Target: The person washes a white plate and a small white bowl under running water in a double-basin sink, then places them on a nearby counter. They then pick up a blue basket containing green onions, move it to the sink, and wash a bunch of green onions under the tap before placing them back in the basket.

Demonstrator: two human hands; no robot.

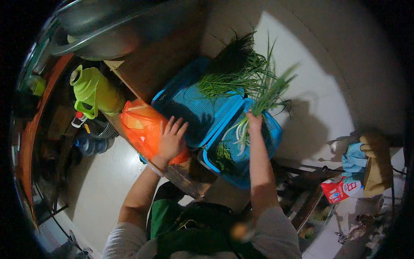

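My right hand (255,123) is closed around a bunch of green onions (273,95), whose white ends point down and left over a blue mesh basket (275,129). My left hand (171,137) rests with spread fingers on an orange plastic bag (142,126); whether it grips the bag cannot be told. Beyond, a second blue basket (187,106) stands against the first, with long thin green leaves (226,82) lying across its far end. Some leafy greens (223,157) lie in the nearer basket.
To the left stand a lime-green thermos jug (100,90) and a clear plastic bottle (92,145). Large metal basins (103,39) are at the upper left. On the right are a red and white packet (341,190), a light blue bag (353,158) and a brown cardboard piece (376,173).
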